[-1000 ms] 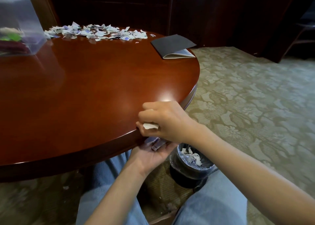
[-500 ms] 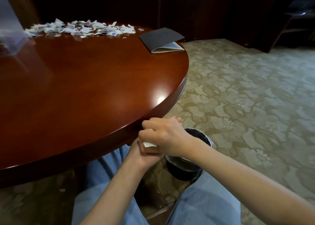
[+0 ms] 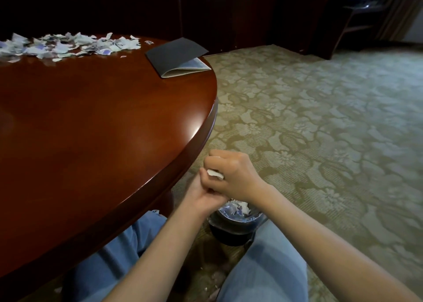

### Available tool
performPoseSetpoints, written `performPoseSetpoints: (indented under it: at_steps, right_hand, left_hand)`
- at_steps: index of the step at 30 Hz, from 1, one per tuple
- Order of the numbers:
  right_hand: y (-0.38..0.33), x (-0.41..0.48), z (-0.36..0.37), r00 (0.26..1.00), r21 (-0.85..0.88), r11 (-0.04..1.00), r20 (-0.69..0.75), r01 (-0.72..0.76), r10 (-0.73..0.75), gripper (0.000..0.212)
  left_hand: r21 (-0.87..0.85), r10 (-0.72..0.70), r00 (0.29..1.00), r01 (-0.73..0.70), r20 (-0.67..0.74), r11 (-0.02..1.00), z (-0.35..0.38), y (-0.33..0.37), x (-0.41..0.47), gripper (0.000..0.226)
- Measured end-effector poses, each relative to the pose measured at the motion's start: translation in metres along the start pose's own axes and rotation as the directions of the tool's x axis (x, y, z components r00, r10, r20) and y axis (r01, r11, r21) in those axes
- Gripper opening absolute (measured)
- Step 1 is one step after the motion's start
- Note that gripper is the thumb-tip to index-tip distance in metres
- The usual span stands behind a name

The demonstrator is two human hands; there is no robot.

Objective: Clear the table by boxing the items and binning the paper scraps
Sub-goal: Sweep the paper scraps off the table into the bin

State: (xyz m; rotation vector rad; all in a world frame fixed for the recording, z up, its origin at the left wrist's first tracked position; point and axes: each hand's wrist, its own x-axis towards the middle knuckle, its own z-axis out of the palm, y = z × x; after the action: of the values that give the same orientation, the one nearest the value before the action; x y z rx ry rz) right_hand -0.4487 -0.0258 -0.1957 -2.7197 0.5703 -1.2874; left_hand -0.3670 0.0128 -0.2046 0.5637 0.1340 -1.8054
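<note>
My right hand [image 3: 235,175] is curled into a fist round white paper scraps [image 3: 215,174], which show between its fingers. My left hand [image 3: 201,195] is cupped under it, pressed against the fist; I cannot tell what lies in its palm. Both hands hover just off the round wooden table's edge [image 3: 183,162], above a small dark bin [image 3: 233,223] on the floor that holds several scraps. A long heap of torn paper scraps [image 3: 68,46] lies at the table's far side.
A dark folder [image 3: 176,55] with papers inside lies at the table's far right edge. My knees in blue jeans [image 3: 265,265] flank the bin. A few scraps lie on the patterned carpet [image 3: 320,130] near my feet. Dark wooden furniture stands at the back.
Both hands have moved right, off the table edge and over the bin. My view has swung right, so the clear box at the far left is out of sight.
</note>
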Motion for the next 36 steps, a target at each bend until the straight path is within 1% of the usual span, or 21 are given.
performPoseSetpoints:
  at_steps: [2,3,4,6,8,10,12,15,18,20,22,24,25,27,28,31,34,36]
  right_hand:
    - [0.018,-0.007,0.003,0.997,-0.014,0.997,-0.007,-0.082,0.082,0.027]
    - [0.027,-0.01,0.005,0.993,-0.026,0.993,-0.012,-0.115,0.115,0.028]
    - [0.035,-0.013,0.007,0.989,-0.037,0.989,-0.014,-0.146,0.145,0.028]
    - [0.052,-0.019,0.013,0.979,-0.064,0.977,-0.01,-0.205,0.205,0.03]
    - [0.071,-0.027,0.02,0.963,-0.111,0.957,0.002,-0.268,0.269,0.032]
    - [0.089,-0.036,0.027,0.936,-0.129,0.929,0.019,-0.347,0.352,0.035]
    - [0.105,-0.044,0.033,0.892,-0.108,0.889,0.044,-0.444,0.451,0.04]
    - [0.127,-0.057,0.045,0.808,-0.075,0.813,0.089,-0.578,0.583,0.048]
    - [0.152,-0.073,0.059,0.723,-0.044,0.728,0.088,-0.685,0.685,0.044]
    - [0.168,-0.084,0.069,0.631,-0.009,0.636,0.115,-0.771,0.767,0.032]
    - [0.182,-0.094,0.08,0.531,0.044,0.531,0.141,-0.846,0.835,0.02]
    - [0.193,-0.103,0.093,0.419,0.117,0.405,0.141,-0.907,0.897,0.014]
    - [0.197,-0.106,0.098,0.34,0.156,0.318,0.145,-0.935,0.929,0.015]
    - [0.203,-0.11,0.106,0.186,0.227,0.147,0.166,-0.963,0.968,0.025]
    - [0.206,-0.112,0.109,0.12,0.256,0.073,0.175,-0.964,0.977,0.028]
    - [0.216,-0.119,0.117,-0.074,0.331,-0.147,0.224,-0.932,0.972,0.027]
    - [0.227,-0.129,0.128,-0.243,0.402,-0.354,0.301,-0.844,0.922,0.027]
    - [0.231,-0.136,0.132,-0.333,0.449,-0.484,0.375,-0.751,0.865,0.028]
  left_hand:
    - [0.009,-0.008,0.999,0.008,0.053,1.0,0.01,-0.006,0.009,0.02]
    - [0.048,-0.002,0.999,0.0,0.042,0.999,0.01,-0.008,0.02,0.016]
    - [0.075,0.009,1.0,-0.008,-0.003,0.997,0.013,-0.011,0.028,0.008]
    - [0.053,0.008,0.999,-0.005,-0.045,0.999,0.014,-0.013,0.049,0.023]
    - [0.002,-0.011,0.998,0.011,-0.061,1.0,0.011,-0.016,0.071,0.024]
    - [0.012,-0.044,0.995,0.045,-0.084,0.999,0.008,-0.017,0.092,0.021]
    - [0.054,-0.061,0.988,0.069,-0.143,0.996,0.006,-0.018,0.111,0.021]
    - [0.114,-0.052,0.972,0.079,-0.228,0.99,0.006,-0.021,0.137,0.026]
    - [0.176,-0.028,0.954,0.084,-0.3,0.981,-0.001,-0.026,0.166,0.031]
    - [0.154,-0.095,0.935,0.156,-0.343,0.976,-0.009,-0.027,0.184,0.03]
    - [0.176,-0.105,0.921,0.182,-0.376,0.967,-0.017,-0.029,0.201,0.029]
    - [0.224,-0.087,0.89,0.205,-0.447,0.953,-0.025,-0.031,0.217,0.031]
    - [0.236,-0.084,0.877,0.218,-0.473,0.947,-0.029,-0.032,0.224,0.031]
    - [0.241,-0.093,0.864,0.239,-0.495,0.941,-0.037,-0.033,0.238,0.029]
    - [0.257,-0.094,0.851,0.259,-0.517,0.931,-0.04,-0.032,0.245,0.029]
    - [0.314,-0.068,0.81,0.301,-0.582,0.9,-0.052,-0.033,0.265,0.031]
    - [0.349,-0.077,0.793,0.351,-0.604,0.869,-0.055,-0.034,0.274,0.034]
    - [0.347,-0.082,0.777,0.37,-0.624,0.862,-0.058,-0.032,0.278,0.037]
